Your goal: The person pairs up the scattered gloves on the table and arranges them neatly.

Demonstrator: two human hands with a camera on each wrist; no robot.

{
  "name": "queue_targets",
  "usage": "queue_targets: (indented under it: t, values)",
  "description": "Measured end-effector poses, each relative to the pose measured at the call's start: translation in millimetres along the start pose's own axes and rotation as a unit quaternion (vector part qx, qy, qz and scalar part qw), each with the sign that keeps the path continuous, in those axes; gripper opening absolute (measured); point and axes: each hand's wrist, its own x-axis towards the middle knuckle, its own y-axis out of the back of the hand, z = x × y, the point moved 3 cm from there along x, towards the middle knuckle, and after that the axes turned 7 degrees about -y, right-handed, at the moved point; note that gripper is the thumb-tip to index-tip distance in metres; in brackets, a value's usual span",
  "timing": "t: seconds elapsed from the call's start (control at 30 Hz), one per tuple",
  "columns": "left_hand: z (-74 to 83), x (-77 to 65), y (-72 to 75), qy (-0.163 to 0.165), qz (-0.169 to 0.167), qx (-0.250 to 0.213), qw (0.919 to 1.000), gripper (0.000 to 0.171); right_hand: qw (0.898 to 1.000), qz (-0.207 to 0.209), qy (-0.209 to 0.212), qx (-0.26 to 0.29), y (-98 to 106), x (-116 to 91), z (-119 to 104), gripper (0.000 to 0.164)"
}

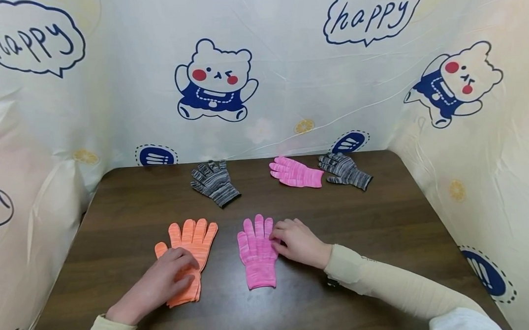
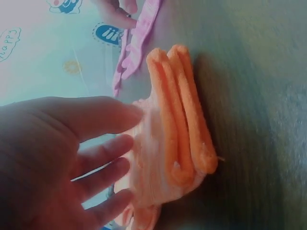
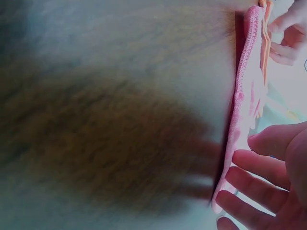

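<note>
Two orange knit gloves (image 1: 196, 238) lie stacked on the table, and their doubled cuffs (image 2: 194, 115) show in the left wrist view. My left hand (image 1: 163, 277) is over them with its fingers spread and loosely bent, fingertips right at the upper glove. To the right, a pink knit glove (image 1: 259, 263) lies flat with its fingers pointing away from me. My right hand (image 1: 301, 243) is at this glove's right edge. Its relaxed fingertips (image 3: 235, 175) reach the glove's finger side in the right wrist view, without curling round it.
Along the back of the dark wooden table (image 1: 341, 289) lie a grey-black striped glove (image 1: 216, 183), another pink glove (image 1: 297, 172) and a second striped glove (image 1: 346, 170). A printed cloth (image 1: 287, 85) hangs behind the table and along both sides.
</note>
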Motion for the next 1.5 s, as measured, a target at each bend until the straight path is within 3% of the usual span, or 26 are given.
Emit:
queue_targets:
  t: [0.23, 0.47, 0.6, 0.73, 0.9, 1.1, 1.3, 1.5]
  values:
    - [18.1, 10.0, 0.4, -0.02, 0.086, 0.01, 0.9961, 0.023, 1.0, 0.001, -0.002, 0.006, -3, 1, 1, 0.019]
    - [55.1, 26.4, -14.9, -0.022, 0.115, -0.071, 0.9906, 0.022, 1.0, 0.002, -0.006, 0.013, -3, 0, 0, 0.018]
    - [75.4, 37.2, -27.7, -0.031, 0.105, -0.093, 0.9897, 0.02, 1.0, 0.012, -0.006, 0.009, -2, 0, -1, 0.018]
    - [87.7, 48.9, -37.3, -0.05, 0.096, -0.072, 0.9915, 0.015, 1.0, 0.023, -0.002, 0.004, -1, 2, -1, 0.016]
    - [96.7, 63.6, -49.4, -0.104, 0.068, -0.048, 0.991, 0.017, 1.0, 0.018, -0.001, 0.007, -1, 3, 2, 0.015]
    - [101.8, 71.5, -61.4, -0.177, 0.021, -0.042, 0.9831, 0.018, 1.0, 0.019, -0.002, 0.014, 1, 3, 2, 0.015]
    - [100.4, 71.1, -62.0, -0.171, 0.016, -0.047, 0.984, 0.017, 1.0, 0.006, -0.019, 0.015, 5, 3, 2, 0.016]
    - [103.1, 66.0, -60.9, -0.169, 0.008, -0.023, 0.9854, 0.017, 0.999, -0.002, -0.023, 0.021, 5, 4, 4, 0.017]
